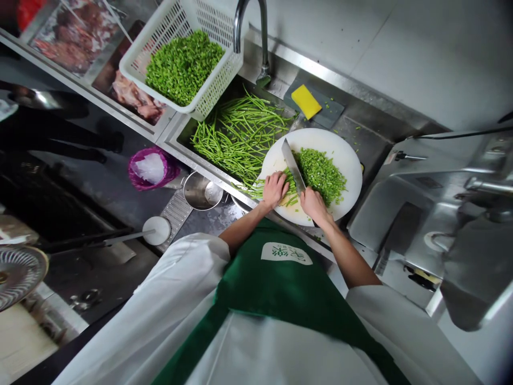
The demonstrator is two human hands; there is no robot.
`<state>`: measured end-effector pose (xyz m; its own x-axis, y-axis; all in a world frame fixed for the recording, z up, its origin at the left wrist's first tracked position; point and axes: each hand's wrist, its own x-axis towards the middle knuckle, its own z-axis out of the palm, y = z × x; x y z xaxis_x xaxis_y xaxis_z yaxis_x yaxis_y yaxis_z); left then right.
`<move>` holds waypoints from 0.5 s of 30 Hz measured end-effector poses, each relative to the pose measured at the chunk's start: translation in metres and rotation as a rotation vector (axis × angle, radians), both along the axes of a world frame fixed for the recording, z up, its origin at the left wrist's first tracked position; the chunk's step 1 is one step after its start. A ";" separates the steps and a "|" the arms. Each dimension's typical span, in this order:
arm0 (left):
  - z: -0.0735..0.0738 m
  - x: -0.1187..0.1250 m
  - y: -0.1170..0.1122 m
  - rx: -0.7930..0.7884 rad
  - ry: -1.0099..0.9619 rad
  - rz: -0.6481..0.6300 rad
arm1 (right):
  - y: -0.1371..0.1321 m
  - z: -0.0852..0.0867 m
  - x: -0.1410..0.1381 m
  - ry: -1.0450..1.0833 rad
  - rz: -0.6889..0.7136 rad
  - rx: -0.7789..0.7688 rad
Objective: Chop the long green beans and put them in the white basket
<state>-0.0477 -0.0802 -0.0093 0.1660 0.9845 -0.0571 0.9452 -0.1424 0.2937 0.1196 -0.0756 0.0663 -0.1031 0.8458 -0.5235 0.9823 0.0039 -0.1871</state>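
A round white cutting board [340,149] lies on the steel counter with a heap of chopped green beans [323,174] on it. My right hand [313,203] is closed round the handle of a cleaver [293,166], whose blade stands on the board among the beans. My left hand [274,189], fingers curled, presses down a bundle of long green beans [256,188] at the board's left edge, just beside the blade.
A sink [182,140] left of the board holds many long green beans [240,131]. A white basket [224,69] of chopped beans rests above it, by the tap [262,37]. A yellow sponge [305,101] lies behind the board. A steel machine [449,214] stands right.
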 end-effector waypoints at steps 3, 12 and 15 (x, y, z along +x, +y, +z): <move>-0.004 -0.003 0.001 -0.008 -0.009 -0.055 | 0.004 -0.001 -0.005 -0.008 -0.017 0.020; -0.009 -0.002 0.005 0.017 -0.013 -0.033 | -0.017 0.032 0.004 -0.084 0.015 0.052; -0.011 -0.002 0.006 0.008 -0.023 -0.029 | -0.027 0.038 0.004 -0.097 0.043 0.004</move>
<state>-0.0495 -0.0740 -0.0198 0.1954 0.9797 -0.0447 0.9338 -0.1719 0.3137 0.1235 -0.1022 0.1042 -0.0879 0.8437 -0.5296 0.9948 0.0466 -0.0908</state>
